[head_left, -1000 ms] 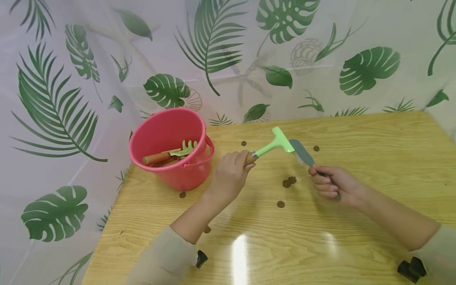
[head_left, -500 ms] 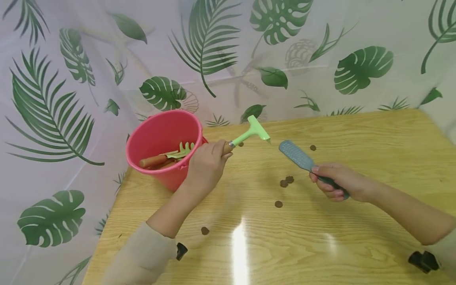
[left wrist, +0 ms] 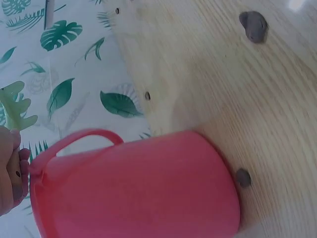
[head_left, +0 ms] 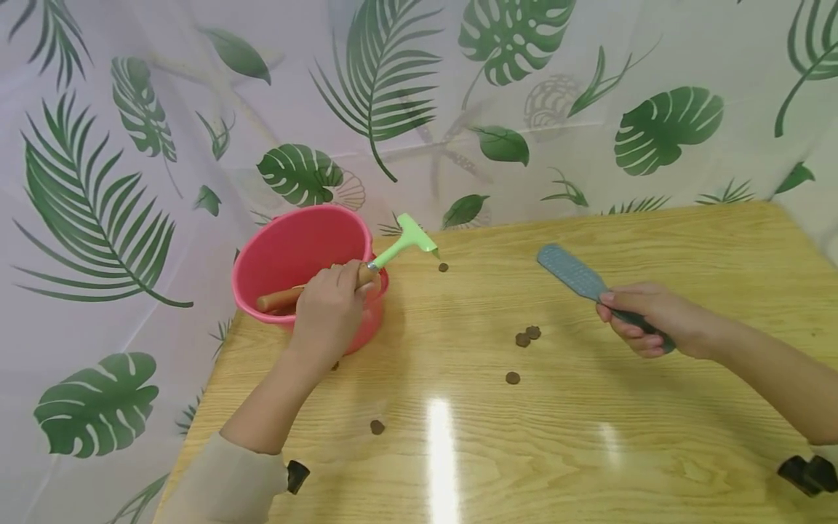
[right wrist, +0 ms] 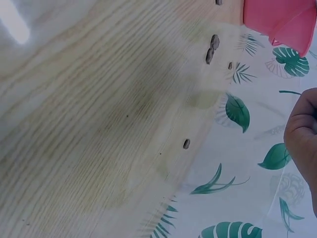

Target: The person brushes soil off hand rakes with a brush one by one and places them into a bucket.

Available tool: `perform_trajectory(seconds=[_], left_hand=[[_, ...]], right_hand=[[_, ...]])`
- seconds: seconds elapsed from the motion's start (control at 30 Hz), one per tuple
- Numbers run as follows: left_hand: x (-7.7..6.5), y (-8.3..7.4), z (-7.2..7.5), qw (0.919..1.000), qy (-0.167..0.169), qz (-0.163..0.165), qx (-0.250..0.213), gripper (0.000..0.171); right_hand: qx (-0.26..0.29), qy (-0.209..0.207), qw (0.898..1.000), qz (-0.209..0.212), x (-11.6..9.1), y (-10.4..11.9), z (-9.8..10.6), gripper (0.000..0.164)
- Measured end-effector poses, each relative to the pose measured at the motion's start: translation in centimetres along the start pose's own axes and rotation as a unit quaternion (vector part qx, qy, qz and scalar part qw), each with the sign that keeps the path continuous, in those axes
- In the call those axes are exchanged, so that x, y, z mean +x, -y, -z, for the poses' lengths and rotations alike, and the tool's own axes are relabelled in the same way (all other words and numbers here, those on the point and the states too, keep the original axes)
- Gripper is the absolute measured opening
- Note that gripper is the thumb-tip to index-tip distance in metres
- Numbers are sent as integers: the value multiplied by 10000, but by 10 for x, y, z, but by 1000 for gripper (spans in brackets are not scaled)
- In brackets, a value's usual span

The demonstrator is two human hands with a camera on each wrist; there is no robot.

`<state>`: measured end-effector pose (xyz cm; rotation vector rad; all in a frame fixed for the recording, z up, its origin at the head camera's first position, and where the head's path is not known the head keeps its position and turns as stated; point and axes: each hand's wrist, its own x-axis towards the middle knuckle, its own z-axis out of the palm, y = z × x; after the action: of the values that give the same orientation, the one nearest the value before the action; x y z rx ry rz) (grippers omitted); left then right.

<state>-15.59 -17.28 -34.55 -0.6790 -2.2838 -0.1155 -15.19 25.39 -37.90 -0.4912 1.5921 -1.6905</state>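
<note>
My left hand (head_left: 327, 306) grips the wooden handle of a small light-green hand rake (head_left: 409, 239), over the right side of a pink bucket (head_left: 301, 233). In the left wrist view the rake's prongs (left wrist: 17, 106) rise above the hand, close by the bucket handle. An orange-brown wooden handle (head_left: 280, 299) lies inside the bucket; my hand hides the rest of that tool. At the right, my right hand (head_left: 644, 316) holds a grey brush (head_left: 571, 274) by its dark handle, textured back upward, above the table. Only part of this hand shows in the right wrist view.
Small brown lumps lie scattered on the wooden table (head_left: 655, 422), such as a pair (head_left: 527, 336) in the middle and one lump (head_left: 377, 427) toward the front. A leaf-printed sheet (head_left: 419, 109) hangs behind the table and at its left.
The left hand has moved left with the rake, from beside the brush to over the bucket. The right hand has drawn the brush away to the right and turned its back upward.
</note>
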Motion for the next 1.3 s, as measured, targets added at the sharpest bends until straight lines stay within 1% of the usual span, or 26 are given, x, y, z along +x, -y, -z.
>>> perform_trajectory(seconds=[0.07, 0.17, 0.27, 0.4, 0.53, 0.67, 0.77, 0.9, 1.0, 1.1, 1.13, 1.3], left_hand=[[-2, 5, 4, 9999, 69, 110, 20, 30], [-5, 15, 11, 9990, 220, 363, -106, 29], [-9, 25, 16, 9965, 466, 668, -189, 27], [-14, 37, 23, 9919, 722, 1033, -121, 26], [-19, 50, 26, 9917, 689, 1085, -77, 25], [-23, 64, 24, 9897, 855, 1151, -39, 24], [-22, 71, 25, 9798, 1300, 1517, -34, 22], [-20, 78, 28, 9668, 1744, 1868, -29, 20], [-19, 83, 28, 9635, 1920, 1866, -47, 20], [-17, 88, 29, 9574, 2187, 1881, -112, 20], [-16, 90, 29, 9547, 2300, 1886, -132, 20], [-10, 96, 29, 9345, 2981, 1932, -240, 18]], right_hand=[[-7, -66, 10000, -45, -2, -1, 3, 30], [-47, -229, 9996, -140, -5, -2, 8, 30], [-110, -357, 9991, -192, -7, -4, 13, 30], [-248, -496, 9983, -199, -8, -5, 21, 30], [-269, -548, 9978, -244, -8, -4, 29, 30], [-304, -688, 9963, -412, -8, -6, 38, 30], [-344, -849, 9946, -483, -9, -9, 43, 30], [-330, -961, 9937, -473, -11, -14, 50, 30], [-375, -1021, 9928, -492, -13, -21, 56, 31], [-465, -1104, 9912, -556, -15, -30, 64, 32], [-499, -1146, 9904, -597, -16, -33, 67, 32], [-656, -1473, 9835, -824, -23, -46, 81, 34]])
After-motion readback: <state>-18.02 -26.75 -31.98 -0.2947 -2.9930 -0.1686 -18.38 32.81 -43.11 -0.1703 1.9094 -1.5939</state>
